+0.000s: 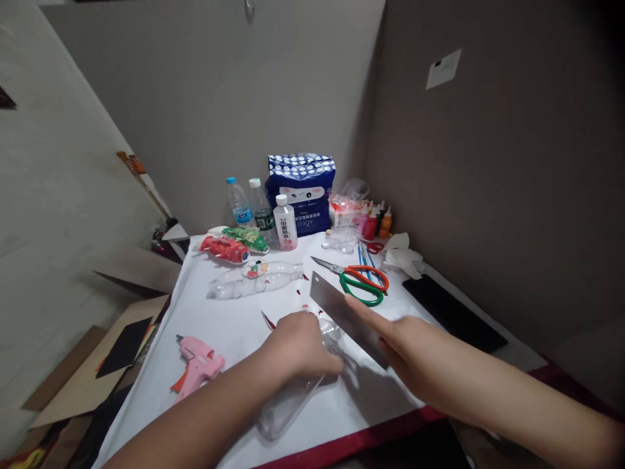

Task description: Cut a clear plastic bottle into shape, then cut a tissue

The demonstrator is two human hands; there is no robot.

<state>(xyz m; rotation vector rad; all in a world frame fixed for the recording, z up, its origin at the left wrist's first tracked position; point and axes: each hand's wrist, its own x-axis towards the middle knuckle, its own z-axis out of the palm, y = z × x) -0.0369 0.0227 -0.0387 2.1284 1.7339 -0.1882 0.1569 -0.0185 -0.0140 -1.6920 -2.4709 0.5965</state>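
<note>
My left hand (pixel 301 345) is wrapped round a clear plastic bottle (pixel 290 410) lying on the white-covered table, near the front edge. In my right hand (pixel 407 348) is a cleaver (pixel 339 316) with a flat grey blade and a small hole in its far corner. The blade is tilted just right of the bottle; whether it touches is unclear, and my fingers hide its handle. Beyond it lie large scissors (pixel 364 284) with one orange and one green handle. A thin red pointed tool (pixel 267 320) shows partly behind my left hand.
A pink glue gun (pixel 198 365) lies at left. Another clear bottle (pixel 258 280) and red (pixel 224 249) and green (pixel 247 238) wrapped bottles lie farther back. Upright bottles, a blue bag (pixel 307 202) and paint bottles (pixel 377 223) line the back. A black mat (pixel 454 312) is at right.
</note>
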